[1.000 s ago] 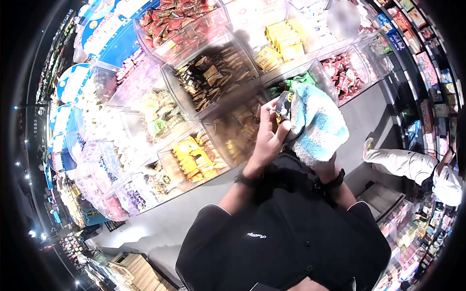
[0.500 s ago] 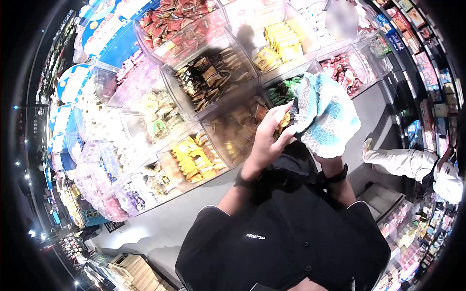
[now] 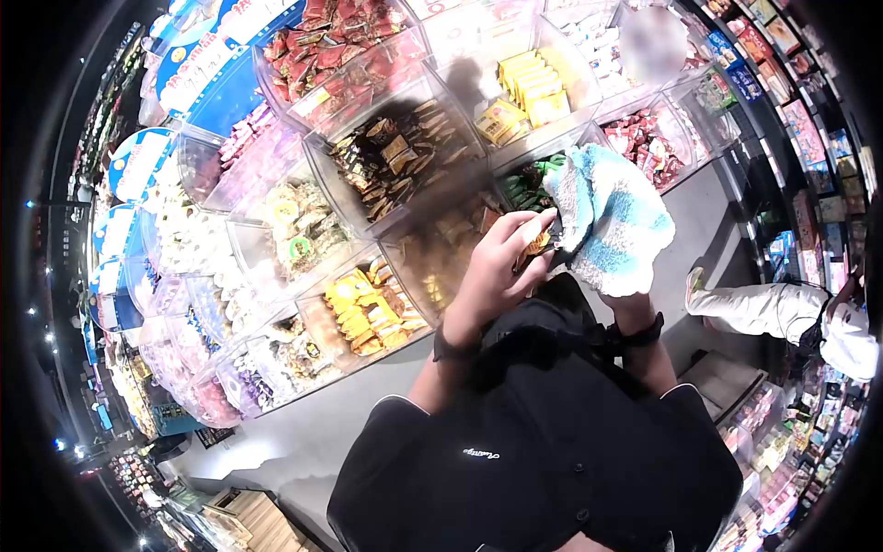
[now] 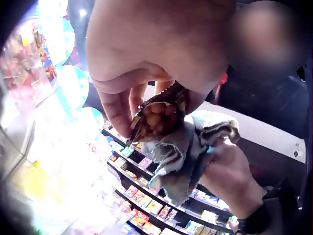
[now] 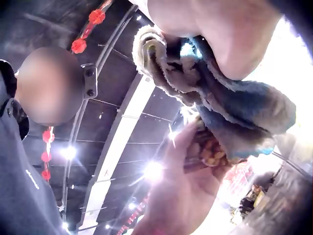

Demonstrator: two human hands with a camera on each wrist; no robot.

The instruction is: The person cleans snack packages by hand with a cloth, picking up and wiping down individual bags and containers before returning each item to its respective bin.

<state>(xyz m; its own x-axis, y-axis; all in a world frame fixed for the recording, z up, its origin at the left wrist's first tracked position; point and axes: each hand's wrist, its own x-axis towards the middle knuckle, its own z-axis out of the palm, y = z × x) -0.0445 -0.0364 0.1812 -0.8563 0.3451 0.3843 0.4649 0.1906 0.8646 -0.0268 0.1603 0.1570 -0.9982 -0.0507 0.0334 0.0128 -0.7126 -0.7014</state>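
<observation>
My left hand (image 3: 495, 269) pinches a small dark packet (image 3: 537, 245) between thumb and fingers. In the left wrist view the packet (image 4: 159, 119) has an open edge, with round light-brown pieces showing inside. A blue-and-white fluffy cloth (image 3: 618, 225) is bunched in my right hand (image 4: 234, 171), right beside the packet. From the right wrist, the cloth (image 5: 234, 105) hangs in folds from that hand, over the left hand (image 5: 178, 186) and the packet (image 5: 208, 154). The cloth covers most of the right fingers in the head view.
Clear bins of wrapped snacks (image 3: 395, 156) spread ahead and to the left, with yellow packets (image 3: 368, 308) in a near bin. A person in light trousers (image 3: 759, 308) stands at the right, by stocked shelves (image 3: 809, 138). A wooden crate (image 3: 262, 524) sits lower left.
Both hands have moved: the cloth went right and up from beside the packet, then slightly back left. The left hand has turned and lowered a little, still pinching the packet.
</observation>
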